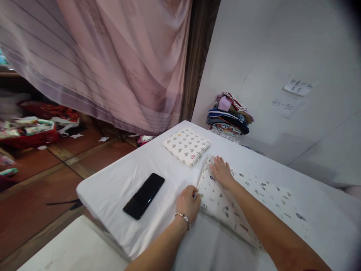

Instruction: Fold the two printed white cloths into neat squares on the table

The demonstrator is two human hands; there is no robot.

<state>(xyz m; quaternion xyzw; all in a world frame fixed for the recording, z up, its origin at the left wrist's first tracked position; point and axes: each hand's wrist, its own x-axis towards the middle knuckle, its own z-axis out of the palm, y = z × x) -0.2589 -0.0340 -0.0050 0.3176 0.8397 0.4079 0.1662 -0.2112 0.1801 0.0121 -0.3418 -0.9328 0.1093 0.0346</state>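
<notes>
A white cloth (231, 205) with small grey and brown prints lies partly folded on the white-covered table. At its near left corner, my left hand (188, 203), with a bracelet at the wrist, has its fingers closed on the edge. My right hand (222, 171) rests flat on the far end of the cloth, fingers spread. Just beyond sits a folded white cloth (186, 146) with a grey mushroom-like print and a small red mark. A black phone (144, 195) lies to the left of my left hand.
The white table (113, 177) ends at a rounded corner on the left. Stacked folded clothes (229, 114) stand by the wall beyond it. A pink curtain (135, 67) hangs behind. Red baskets (31, 139) sit on the tiled floor, and paper notes (299, 86) are on the wall.
</notes>
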